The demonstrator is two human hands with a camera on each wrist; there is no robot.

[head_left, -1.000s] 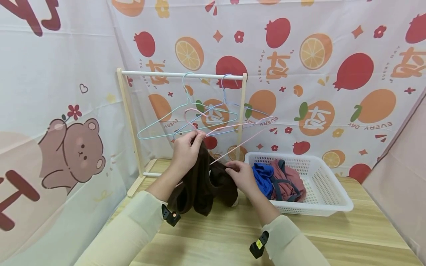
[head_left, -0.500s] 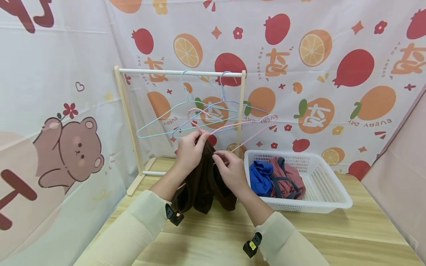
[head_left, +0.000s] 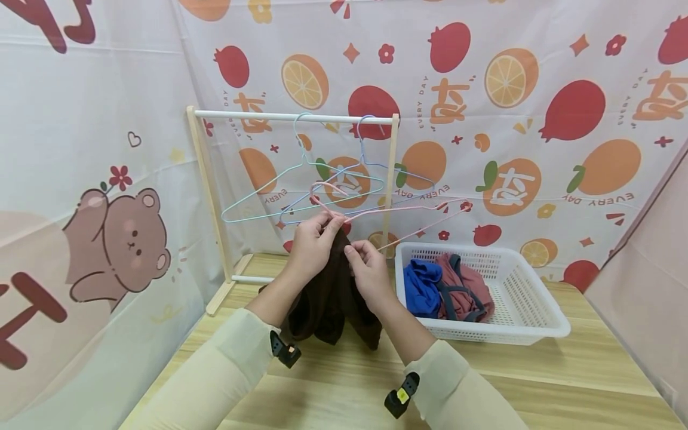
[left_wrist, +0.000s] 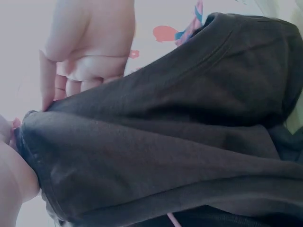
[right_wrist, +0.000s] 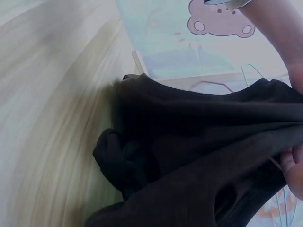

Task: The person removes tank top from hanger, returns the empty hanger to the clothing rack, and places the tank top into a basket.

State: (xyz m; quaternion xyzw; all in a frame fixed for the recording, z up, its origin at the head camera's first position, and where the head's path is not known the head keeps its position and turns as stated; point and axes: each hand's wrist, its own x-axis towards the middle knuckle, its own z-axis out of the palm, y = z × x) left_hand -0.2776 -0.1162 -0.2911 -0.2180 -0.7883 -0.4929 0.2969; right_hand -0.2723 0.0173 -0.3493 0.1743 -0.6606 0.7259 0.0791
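Note:
In the head view my left hand pinches a pink clothes hanger just below its hook. A dark brown garment hangs in folds beneath that hand, its lower part close over the table. My right hand pinches the garment's edge to the right of the left hand. The hanger's right end sticks out past the cloth, while its left part is hidden by it. In the left wrist view the stretched brown cloth spans the frame, with the right hand's thumb at its upper edge.
Behind the hands stands a wooden rack with a white rail. A mint-green hanger and a blue hanger hang from it. At right, a white basket holds blue cloth and reddish cloth on the wooden table.
My right hand has moved left and up, closer to the left hand, drawing the garment's edge along. The left hand and pink hanger have shifted slightly right, and more of the hanger's right end shows.

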